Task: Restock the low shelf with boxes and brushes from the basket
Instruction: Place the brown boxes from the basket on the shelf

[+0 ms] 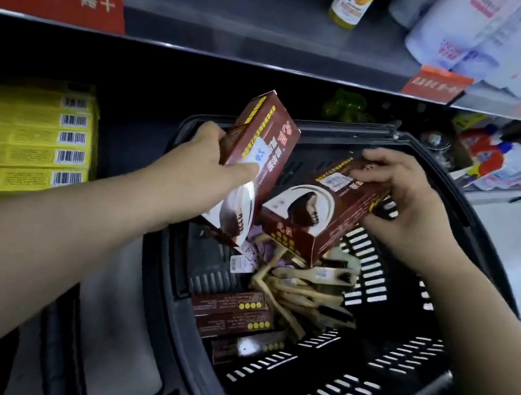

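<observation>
Left hand (pixel 202 166) grips one brown box (pixel 263 135), thumb across its face, long axis standing steep, top end tipped away, over the basket (pixel 428 383). Right hand (pixel 404 202) curls round the far end of a second brown box (pixel 311 216), which slants down-left above the brushes (pixel 297 294), a heap too tangled to count. Three more boxes (pixel 231 314) lie flat in the basket. Five yellow boxes (pixel 25 142) are stacked on the left.
</observation>
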### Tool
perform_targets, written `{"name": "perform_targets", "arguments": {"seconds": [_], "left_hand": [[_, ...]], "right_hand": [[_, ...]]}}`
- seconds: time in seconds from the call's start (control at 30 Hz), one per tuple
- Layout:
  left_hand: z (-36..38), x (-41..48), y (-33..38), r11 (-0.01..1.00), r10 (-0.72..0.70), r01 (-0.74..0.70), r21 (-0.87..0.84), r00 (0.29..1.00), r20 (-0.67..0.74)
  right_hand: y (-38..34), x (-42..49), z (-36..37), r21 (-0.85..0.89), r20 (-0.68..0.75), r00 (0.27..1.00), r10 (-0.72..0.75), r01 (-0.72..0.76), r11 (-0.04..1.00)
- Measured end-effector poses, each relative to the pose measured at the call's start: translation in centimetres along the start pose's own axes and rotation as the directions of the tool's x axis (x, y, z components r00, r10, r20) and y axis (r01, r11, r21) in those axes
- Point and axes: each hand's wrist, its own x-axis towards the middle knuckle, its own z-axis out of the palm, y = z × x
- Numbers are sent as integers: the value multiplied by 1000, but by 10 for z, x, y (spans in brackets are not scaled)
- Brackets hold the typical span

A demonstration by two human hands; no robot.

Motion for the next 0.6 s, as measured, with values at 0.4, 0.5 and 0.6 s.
{"name": "perform_targets", "arguments": {"seconds": [0.4, 0.5, 0.6], "left_hand": [[-1, -18, 5, 942, -13, 178, -285, 867, 499], [-2, -18, 4, 947, -31, 185, -262, 867, 498], [-5, -16, 3, 966, -51, 142, -217, 925, 376]], "right_hand": [[-36, -2, 44, 8, -210, 942, -261, 268, 963], [-32, 2, 53, -52, -216, 940, -263, 258, 965], [-14, 3, 72, 85, -155, 985, 81, -69, 994]]}}
